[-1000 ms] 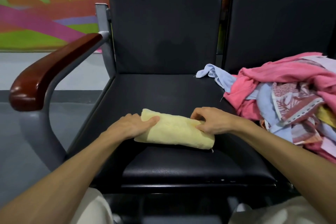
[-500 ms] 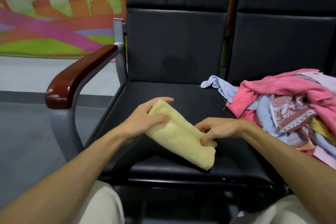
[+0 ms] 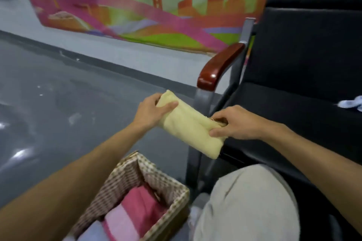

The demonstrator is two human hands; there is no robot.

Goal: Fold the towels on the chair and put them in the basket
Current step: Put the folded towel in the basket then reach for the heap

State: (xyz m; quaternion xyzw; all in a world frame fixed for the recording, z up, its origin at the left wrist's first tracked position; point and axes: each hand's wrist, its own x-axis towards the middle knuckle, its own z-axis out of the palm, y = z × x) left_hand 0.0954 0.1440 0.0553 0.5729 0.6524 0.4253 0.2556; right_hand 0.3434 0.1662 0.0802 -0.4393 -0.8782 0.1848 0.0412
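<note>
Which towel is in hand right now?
The yellow towel, gripped by left hand and right hand; pink towels lie in the basket, a blue cloth on the seat.

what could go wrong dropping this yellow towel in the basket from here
1. The yellow towel is held in the air only at its ends by the left hand and right hand; the fold could fall open when one lets go.
2. It does not look to be over the basket, which sits lower and to the left; released now, it would likely hit the floor.
</note>
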